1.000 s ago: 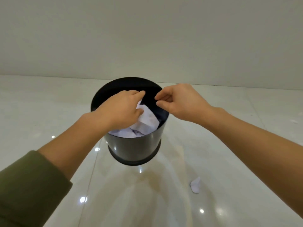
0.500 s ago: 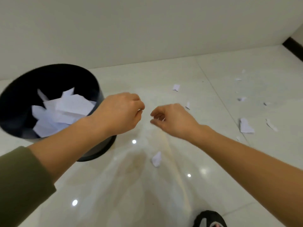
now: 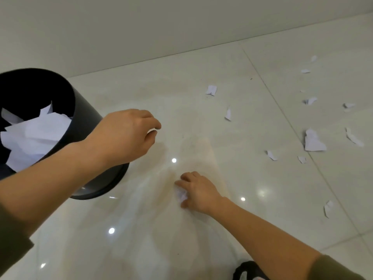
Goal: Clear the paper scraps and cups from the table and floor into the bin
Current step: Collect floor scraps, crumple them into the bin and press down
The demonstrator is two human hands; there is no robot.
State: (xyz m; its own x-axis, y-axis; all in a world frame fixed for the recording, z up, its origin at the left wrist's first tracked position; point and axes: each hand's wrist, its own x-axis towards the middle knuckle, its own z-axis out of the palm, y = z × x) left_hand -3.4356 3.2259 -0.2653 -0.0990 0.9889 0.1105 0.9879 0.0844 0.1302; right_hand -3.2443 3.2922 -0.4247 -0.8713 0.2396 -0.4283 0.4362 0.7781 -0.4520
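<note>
The right hand [image 3: 196, 191] is down on the floor [image 3: 252, 229], its fingers closing on a small paper scrap [image 3: 181, 195]. The left hand [image 3: 129, 134] hovers loosely curled, holding nothing I can see, beside the black bin [image 3: 86, 122], which already contains white paper

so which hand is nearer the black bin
Left. The left hand hovers just beside the black bin, near its rim. The right hand is lower down on the floor, closing on a paper scrap.
</note>
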